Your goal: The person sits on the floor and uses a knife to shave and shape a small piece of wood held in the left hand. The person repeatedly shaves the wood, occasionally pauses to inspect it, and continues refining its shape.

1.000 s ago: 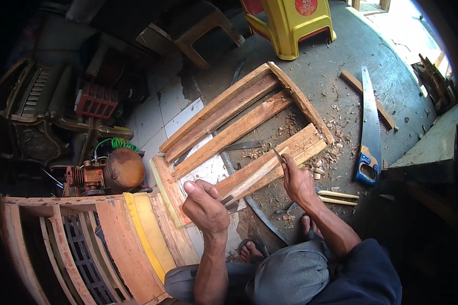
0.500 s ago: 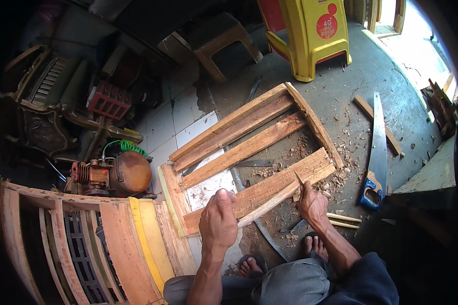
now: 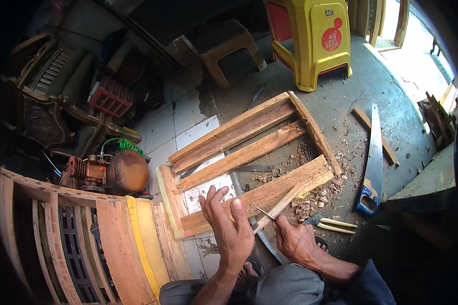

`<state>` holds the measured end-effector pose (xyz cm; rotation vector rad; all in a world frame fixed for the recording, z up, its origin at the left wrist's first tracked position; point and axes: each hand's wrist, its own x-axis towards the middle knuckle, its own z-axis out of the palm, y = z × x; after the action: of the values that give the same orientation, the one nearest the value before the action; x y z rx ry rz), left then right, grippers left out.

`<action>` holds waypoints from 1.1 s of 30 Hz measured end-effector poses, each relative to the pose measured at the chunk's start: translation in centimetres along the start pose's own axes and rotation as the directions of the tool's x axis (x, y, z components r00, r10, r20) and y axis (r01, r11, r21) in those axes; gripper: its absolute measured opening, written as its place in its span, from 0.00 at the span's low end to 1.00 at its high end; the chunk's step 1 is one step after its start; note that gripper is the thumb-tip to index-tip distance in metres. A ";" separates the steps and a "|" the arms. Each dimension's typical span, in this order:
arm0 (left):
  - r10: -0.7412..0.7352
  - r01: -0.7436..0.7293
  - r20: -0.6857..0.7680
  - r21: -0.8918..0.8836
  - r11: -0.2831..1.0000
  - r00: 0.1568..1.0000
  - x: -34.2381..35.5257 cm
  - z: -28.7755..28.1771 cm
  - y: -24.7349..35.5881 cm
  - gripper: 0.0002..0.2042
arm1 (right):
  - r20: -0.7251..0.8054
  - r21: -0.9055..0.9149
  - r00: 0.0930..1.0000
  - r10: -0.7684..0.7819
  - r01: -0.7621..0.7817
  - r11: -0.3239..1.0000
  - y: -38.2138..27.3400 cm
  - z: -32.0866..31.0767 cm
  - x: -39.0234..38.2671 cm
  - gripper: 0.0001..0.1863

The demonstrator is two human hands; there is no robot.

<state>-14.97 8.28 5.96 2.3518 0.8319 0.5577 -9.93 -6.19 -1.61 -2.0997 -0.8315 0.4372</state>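
Note:
My left hand (image 3: 230, 235) has its fingers spread and thumb raised, above the near slat of a wooden frame (image 3: 316, 124). A pale wooden stick (image 3: 281, 205) slants across that slat; its near end meets the base of my left thumb. My right hand (image 3: 296, 240) is closed on a knife (image 3: 264, 212), whose thin pointed blade crosses the stick near its lower end. The knife's handle is hidden in my fist. The frame lies on the floor, with several slats between its two end pieces.
A handsaw (image 3: 375, 157) with a blue handle lies at right beside a wood strip (image 3: 374, 133). Shavings (image 3: 310, 207) and pale sticks (image 3: 337, 227) litter the floor. An air compressor (image 3: 130, 171) and slatted wooden furniture (image 3: 119, 229) stand left; yellow stools (image 3: 306, 61) stand at the back.
My right hand has come nearer and leftward with the knife, down the stick. My left hand has shifted right and its fingers have spread. The stick's near end has swung toward me.

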 end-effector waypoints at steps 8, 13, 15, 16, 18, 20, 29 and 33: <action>-0.044 0.058 0.053 -0.284 0.957 0.998 -1.4 0.8 -0.2 0.17 | 0.055 -0.006 0.997 0.056 -0.055 0.998 -0.7 -0.9 -2.0 0.07; -0.053 0.021 -0.074 -0.378 0.925 0.996 -1.3 1.3 0.5 0.15 | -0.114 -0.086 0.964 0.238 -0.249 0.965 4.9 0.5 1.4 0.07; -0.068 0.032 -0.069 -0.429 0.903 0.995 -1.9 1.3 1.2 0.17 | -0.113 -0.067 0.972 0.208 -0.216 0.974 2.7 0.3 -0.1 0.09; -0.051 0.024 -0.050 -0.436 0.900 0.997 -2.2 1.4 1.2 0.18 | -0.103 -0.055 0.980 0.170 -0.177 0.983 2.6 0.1 -0.4 0.08; -0.029 0.018 -0.022 -0.396 0.918 0.999 -2.6 1.6 1.1 0.21 | -0.050 -0.116 0.987 0.153 -0.158 0.981 3.9 -0.7 0.0 0.07; 0.006 -0.017 -0.031 -0.360 0.933 0.999 -2.3 1.6 1.8 0.22 | -0.056 -0.165 0.985 0.165 -0.172 0.971 5.9 -1.2 1.6 0.07; 0.042 -0.051 -0.040 -0.254 0.966 0.998 -2.5 0.9 2.9 0.28 | -0.051 -0.137 0.987 0.155 -0.161 0.977 5.6 -1.1 0.9 0.08; -0.063 0.055 -0.001 -0.482 0.875 0.998 -2.5 2.0 1.4 0.30 | -0.007 0.056 0.999 -0.037 0.038 0.998 -1.0 -2.2 -0.8 0.05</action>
<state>-15.03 4.95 4.89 1.8600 0.6744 0.6725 -9.72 -7.48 0.54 -2.0300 -0.8445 0.4293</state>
